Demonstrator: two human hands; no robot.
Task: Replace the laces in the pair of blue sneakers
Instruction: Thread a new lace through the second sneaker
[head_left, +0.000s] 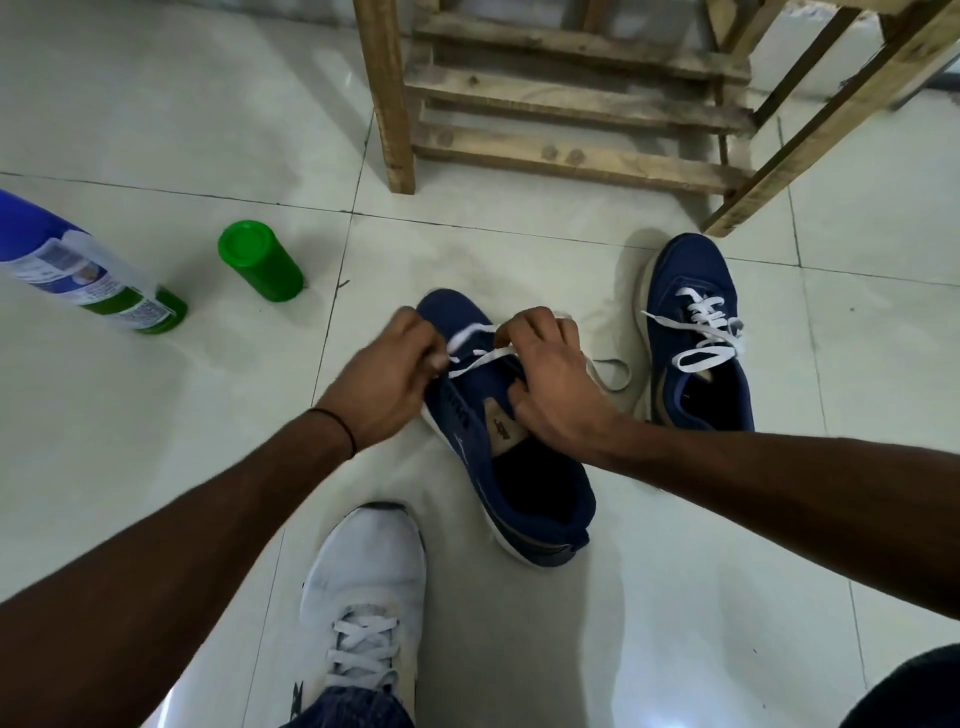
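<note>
Centre: one blue sneaker (535, 483) on the floor, toe toward 11 o'clock; its mate (691, 270), laced white, lies at 2 o'clock. My left hand (387, 379) and right hand (553, 374) each pinch the white lace (480, 357) over the eyelets.

Btw your left hand (387, 374) & right hand (550, 374): white lace (480, 358) on navy sneaker (524, 488), tan tongue patch (506, 428). Right of right hand: 2nd navy sneaker (691, 280), white lacing (709, 332). Left of left hand: green cap (260, 262), blue-and-green bottle (57, 260) w/ white label. Black band (343, 428) on left wrist. Below left hand: white sneaker (363, 571).
</note>
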